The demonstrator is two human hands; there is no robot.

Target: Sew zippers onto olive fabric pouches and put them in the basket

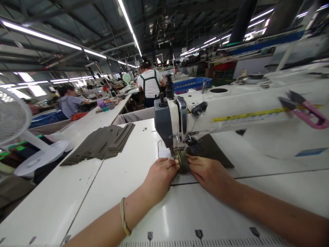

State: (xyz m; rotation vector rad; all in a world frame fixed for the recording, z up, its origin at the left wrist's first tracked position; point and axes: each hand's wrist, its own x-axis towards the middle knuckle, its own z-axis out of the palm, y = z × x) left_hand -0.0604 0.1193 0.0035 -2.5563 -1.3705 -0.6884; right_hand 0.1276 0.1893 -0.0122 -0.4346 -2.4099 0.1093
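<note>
Hands (185,173) hide most of fabric piece (183,164) under presser foot (177,151).

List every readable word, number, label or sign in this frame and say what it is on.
"10": on a black marker of the ruler strip printed along the white table's near edge.
The two next markers are too blurred to read.
Yellow label strip on the white sewing machine's arm: print too small to read.
Blue sticker on the machine's base: no legible text.
Nothing readable near the left hand or right hand.

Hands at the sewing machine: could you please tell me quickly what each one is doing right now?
Left hand: open, fingers pressing the fabric piece.
Right hand: open, flat on the same piece.
</note>
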